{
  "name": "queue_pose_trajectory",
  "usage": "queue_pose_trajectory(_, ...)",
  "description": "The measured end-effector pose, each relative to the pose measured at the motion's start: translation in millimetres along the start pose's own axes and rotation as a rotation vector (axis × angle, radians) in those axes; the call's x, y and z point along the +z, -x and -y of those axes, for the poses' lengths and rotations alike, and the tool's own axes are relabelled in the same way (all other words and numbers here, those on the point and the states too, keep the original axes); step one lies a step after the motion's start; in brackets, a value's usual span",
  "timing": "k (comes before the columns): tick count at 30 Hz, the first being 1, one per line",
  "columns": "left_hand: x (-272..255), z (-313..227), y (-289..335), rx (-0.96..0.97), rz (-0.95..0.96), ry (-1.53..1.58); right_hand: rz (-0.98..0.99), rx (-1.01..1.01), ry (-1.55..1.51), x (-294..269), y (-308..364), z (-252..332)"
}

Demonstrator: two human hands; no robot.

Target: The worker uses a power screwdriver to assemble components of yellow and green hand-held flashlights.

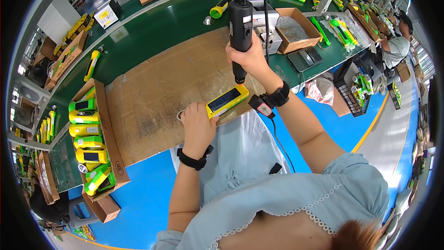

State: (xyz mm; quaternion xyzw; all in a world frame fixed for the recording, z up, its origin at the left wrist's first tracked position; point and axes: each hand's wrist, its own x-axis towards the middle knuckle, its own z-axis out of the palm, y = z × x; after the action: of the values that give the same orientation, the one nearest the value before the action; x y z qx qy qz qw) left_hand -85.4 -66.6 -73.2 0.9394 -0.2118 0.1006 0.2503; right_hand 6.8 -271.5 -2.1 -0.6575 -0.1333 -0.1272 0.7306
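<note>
My right hand (253,58) is wrapped round a black electric screwdriver (240,23), which points downward with a coiled cord at its top. The tip of the screwdriver is at the far right end of a yellow flashlight (236,98); whether they touch I cannot tell. A dark solar panel runs along the flashlight's upper side. With its fingers closed round the other end, my left hand (199,125) holds the flashlight near the front edge of a brown cardboard sheet (152,83). A round silvery part shows beside the left fingers, mostly hidden by them.
On the left, a cardboard box (113,146) holds several yellow and green flashlights. Beyond the cardboard, a silver machine (270,23) and an open carton of small metal parts (293,34) stand on the green bench (180,28). A co-worker (400,46) sits at the far right.
</note>
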Motion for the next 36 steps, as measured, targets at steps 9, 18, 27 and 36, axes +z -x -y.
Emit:
queue_pose_trajectory(9, -3.2, -3.1, -0.4, -0.026, -0.004, -0.069, -0.139, -0.304, -0.118, -20.6, 5.1, 26.6)
queue_pose_trajectory(18, -0.7, -6.7, 5.3, 0.000, -0.034, -0.109, -0.607, -0.572, 0.219, -98.9, -72.6, 31.4)
queue_pose_trajectory(27, 0.8, -10.8, 2.0, -0.015, -0.020, -0.132, -0.353, -0.346, 0.270, -95.2, -73.1, 38.5)
queue_pose_trajectory(36, 8.7, 7.4, -25.9, -0.013, -0.057, -0.134, -0.235, -0.323, -0.128, -36.6, 43.9, 34.6)
